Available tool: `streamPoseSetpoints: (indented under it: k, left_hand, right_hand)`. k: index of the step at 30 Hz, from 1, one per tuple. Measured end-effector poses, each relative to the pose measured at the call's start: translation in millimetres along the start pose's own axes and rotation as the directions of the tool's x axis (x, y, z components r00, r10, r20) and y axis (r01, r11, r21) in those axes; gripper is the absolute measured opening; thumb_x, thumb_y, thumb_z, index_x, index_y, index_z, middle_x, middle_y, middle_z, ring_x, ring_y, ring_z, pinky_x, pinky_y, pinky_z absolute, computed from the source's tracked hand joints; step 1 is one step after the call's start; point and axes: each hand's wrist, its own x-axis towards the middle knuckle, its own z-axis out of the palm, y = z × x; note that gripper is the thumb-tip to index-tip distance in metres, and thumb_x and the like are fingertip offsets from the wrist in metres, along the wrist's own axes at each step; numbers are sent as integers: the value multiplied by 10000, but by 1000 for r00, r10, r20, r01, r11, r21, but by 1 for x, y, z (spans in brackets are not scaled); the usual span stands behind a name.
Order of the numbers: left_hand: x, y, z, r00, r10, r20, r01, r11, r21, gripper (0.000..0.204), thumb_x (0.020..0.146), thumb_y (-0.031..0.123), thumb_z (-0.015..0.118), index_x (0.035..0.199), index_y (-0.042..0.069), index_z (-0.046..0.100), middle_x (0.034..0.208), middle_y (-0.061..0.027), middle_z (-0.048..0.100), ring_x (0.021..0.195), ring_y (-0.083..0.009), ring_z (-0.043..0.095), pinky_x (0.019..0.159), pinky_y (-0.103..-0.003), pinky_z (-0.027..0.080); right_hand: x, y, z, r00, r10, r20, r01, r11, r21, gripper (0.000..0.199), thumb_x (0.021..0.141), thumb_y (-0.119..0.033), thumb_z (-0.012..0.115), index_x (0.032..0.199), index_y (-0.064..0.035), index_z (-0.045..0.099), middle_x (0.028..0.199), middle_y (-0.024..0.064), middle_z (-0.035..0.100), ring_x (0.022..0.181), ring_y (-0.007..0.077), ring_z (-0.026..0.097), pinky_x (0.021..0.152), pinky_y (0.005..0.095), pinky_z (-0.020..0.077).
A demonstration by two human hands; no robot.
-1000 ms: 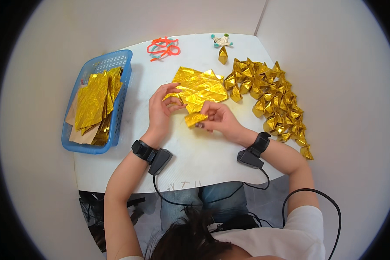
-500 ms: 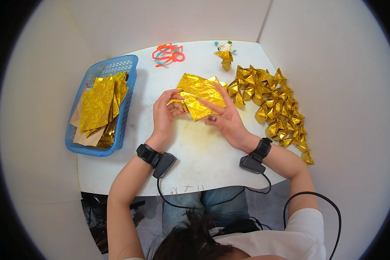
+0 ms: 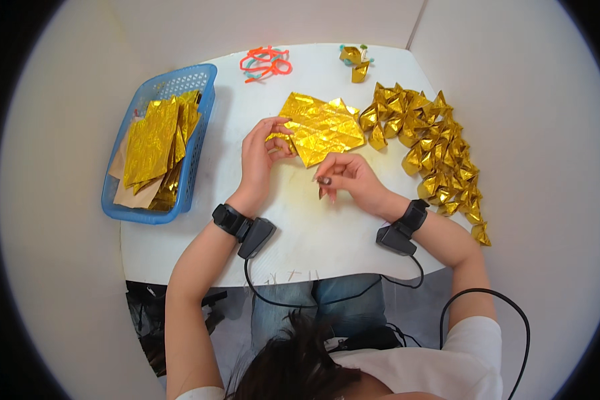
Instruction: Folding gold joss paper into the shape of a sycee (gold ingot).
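Folding gold paper at a white table (image 3: 200,240). Left hand (image 3: 257,160) pinches the left corner of a creased gold sheet (image 3: 320,127) lying flat at table centre; right hand (image 3: 347,177), fingers curled narrow, rests at the sheet's near edge, apparently holding nothing. Done: a long heap of folded pieces (image 3: 433,157) on the right. Left: this sheet, and the flat sheets stacked in the blue basket (image 3: 190,180).
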Motion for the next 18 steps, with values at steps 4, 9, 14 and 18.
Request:
streamPoseSetpoints:
  k: [4,9,14,18]
  left_hand:
    - [2,1,2,1000,10,10,-10,1000,20,344,954,273,399,1119,8,545,937,-46,543,677,-89,514,691,-273,507]
    - [3,-1,-1,1000,-2,17,1,999,45,334,952,252,391,1106,6,555,935,-47,545,705,-83,521,702,-259,504]
    - [11,-12,-10,984,161,-82,-141,969,204,296,944,195,413,1078,-7,583,961,-63,586,881,-144,554,846,-297,469]
    - [16,-24,-19,936,353,18,-315,809,496,301,867,150,569,1128,0,577,1196,-110,550,1158,-257,477,1025,-369,349]
  right_hand:
    - [0,4,-6,999,-45,-17,45,999,23,241,886,-152,585,667,-59,546,636,40,602,593,95,579,565,212,454]
    - [0,-2,2,998,60,23,-58,995,-80,319,895,-169,590,607,-55,512,588,35,573,561,91,559,543,216,419]
    - [0,-3,6,987,135,89,-121,981,-154,315,888,-172,603,602,-62,529,610,6,591,590,45,550,575,198,419]
    - [-1,-5,8,983,162,84,-143,969,-203,313,887,-171,606,605,-60,530,615,1,592,593,38,540,572,197,414]
